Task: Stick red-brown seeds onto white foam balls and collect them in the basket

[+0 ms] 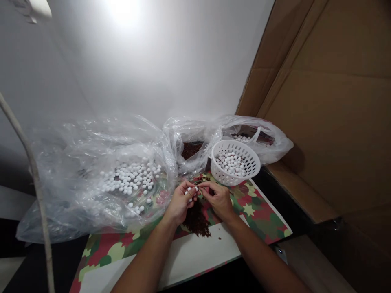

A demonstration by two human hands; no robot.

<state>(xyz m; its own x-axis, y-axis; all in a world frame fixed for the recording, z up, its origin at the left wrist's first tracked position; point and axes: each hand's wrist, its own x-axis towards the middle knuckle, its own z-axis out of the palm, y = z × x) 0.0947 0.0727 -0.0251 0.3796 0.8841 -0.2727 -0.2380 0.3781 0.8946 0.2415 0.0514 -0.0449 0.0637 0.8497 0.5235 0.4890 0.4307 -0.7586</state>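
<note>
Several small white balls (189, 191) sit in the fingers of my left hand (179, 203), which is closed round them. One ball is held up between its thumb and fingertip. My right hand (218, 199) pinches right beside that ball, fingertips together; whatever is in the pinch is too small to make out. Below the hands lies a heap of dark reddish-brown, frilly pieces (197, 219), partly hidden by my left hand. To the right behind them, a white slotted plastic basket (221, 175) holds many more white balls.
A large clear plastic bag (76, 203) with loose white balls (131, 179) spreads over the left side. Another bag (195, 165) behind holds brown pieces (192, 150). Patterned paper (265, 219) and a white sheet (183, 260) cover the table. Cardboard (330, 106) stands right; a cable (35, 175) hangs left.
</note>
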